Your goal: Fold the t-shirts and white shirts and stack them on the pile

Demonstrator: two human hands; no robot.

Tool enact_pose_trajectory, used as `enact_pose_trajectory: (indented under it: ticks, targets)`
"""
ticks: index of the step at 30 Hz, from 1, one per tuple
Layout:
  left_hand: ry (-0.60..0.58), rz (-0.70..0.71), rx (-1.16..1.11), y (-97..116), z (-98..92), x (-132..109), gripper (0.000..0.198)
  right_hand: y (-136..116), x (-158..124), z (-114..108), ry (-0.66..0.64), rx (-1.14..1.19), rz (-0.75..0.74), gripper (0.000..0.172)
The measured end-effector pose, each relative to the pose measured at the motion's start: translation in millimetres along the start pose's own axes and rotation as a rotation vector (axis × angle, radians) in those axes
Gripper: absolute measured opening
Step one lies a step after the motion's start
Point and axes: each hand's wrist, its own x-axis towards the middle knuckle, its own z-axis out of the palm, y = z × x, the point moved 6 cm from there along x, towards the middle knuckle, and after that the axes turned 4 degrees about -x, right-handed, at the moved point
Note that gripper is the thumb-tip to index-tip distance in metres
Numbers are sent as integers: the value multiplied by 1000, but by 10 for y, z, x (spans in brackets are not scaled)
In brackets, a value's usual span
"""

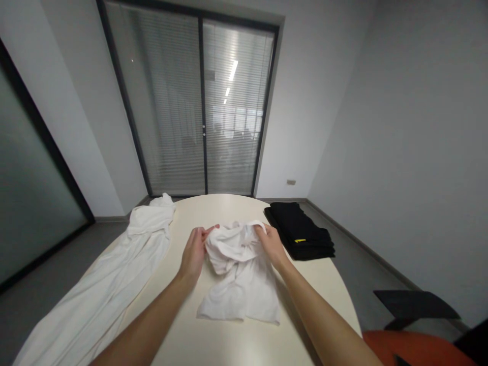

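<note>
- Head view: a white garment (244, 284) is at the middle of a pale, round-edged table (221, 203), its upper part bunched between the two hands and its lower part hanging or lying toward the wearer; whether that lower part touches the tabletop is hard to tell.
- The left hand (193, 251) grips the bunched cloth at its left edge, fingers pinched on the fabric.
- The right hand (270, 241) grasps the same cloth at its upper right, thumb on the folds.
- Close by the right hand, a stack of black folded fabric (301, 221) with a small yellow mark (300, 240) takes up the table's right side.
- A long white cloth (114, 284), gathered at its far end, covers the left side, beside the left forearm.
- At lower right stands a chair with an orange seat (415, 348) and black armrest (417, 305).
- Beyond the table are glazed panels with blinds (171, 112) and a wall plate (291, 182).
</note>
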Motion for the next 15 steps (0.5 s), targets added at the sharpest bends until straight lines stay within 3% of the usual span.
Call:
enact_pose_trajectory:
  ticks: [4, 6, 9, 12, 15]
  targets:
    - [-318, -13, 204, -54, 179, -198, 54, 201, 37, 27, -23, 177, 185, 51]
    - [-419, 84, 459, -123, 234, -310, 75, 180, 28, 89, -89, 309, 167, 46]
    - [-427, 211, 795, -269, 244, -389, 95, 58, -28, 193, -262, 419, 80, 40]
    - [-342, 283, 929, -338, 204, -367, 89, 18, -83, 254, -397, 374, 28, 53]
    - [-385, 271, 885, -358, 203, -343, 71, 70, -72, 220, -372, 121, -116, 57]
